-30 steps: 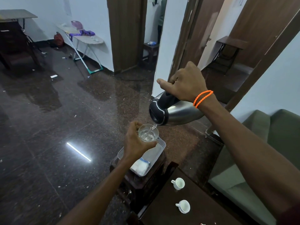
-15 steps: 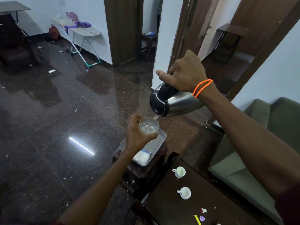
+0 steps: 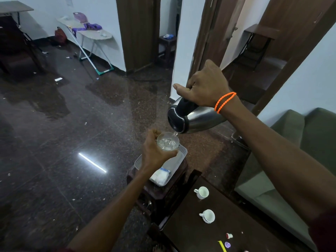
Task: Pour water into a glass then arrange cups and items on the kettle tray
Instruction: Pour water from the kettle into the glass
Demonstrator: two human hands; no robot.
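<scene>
My right hand (image 3: 205, 86) grips the black handle of a steel kettle (image 3: 196, 119), tipped to the left with its spout just over a clear glass (image 3: 167, 141). Water runs from the spout into the glass, which is partly full. My left hand (image 3: 154, 153) holds the glass from the left side, above a white plastic tray (image 3: 179, 160) on a small dark stool. A white packet (image 3: 161, 176) lies in the tray's near end. Two white cups (image 3: 202, 192) (image 3: 208, 216) stand on the dark table at the lower right.
A dark wooden table (image 3: 190, 233) carries a few small items near its front edge: a red-and-white cap (image 3: 229, 235), a purple cap (image 3: 227, 244) and a yellow strip (image 3: 222, 246). A green sofa (image 3: 294, 142) stands at the right. An ironing board (image 3: 87, 31) stands against the far wall.
The view has tilted down a little, showing more of the table. The kettle's spout sits closer to the glass rim, and the water level in the glass has risen.
</scene>
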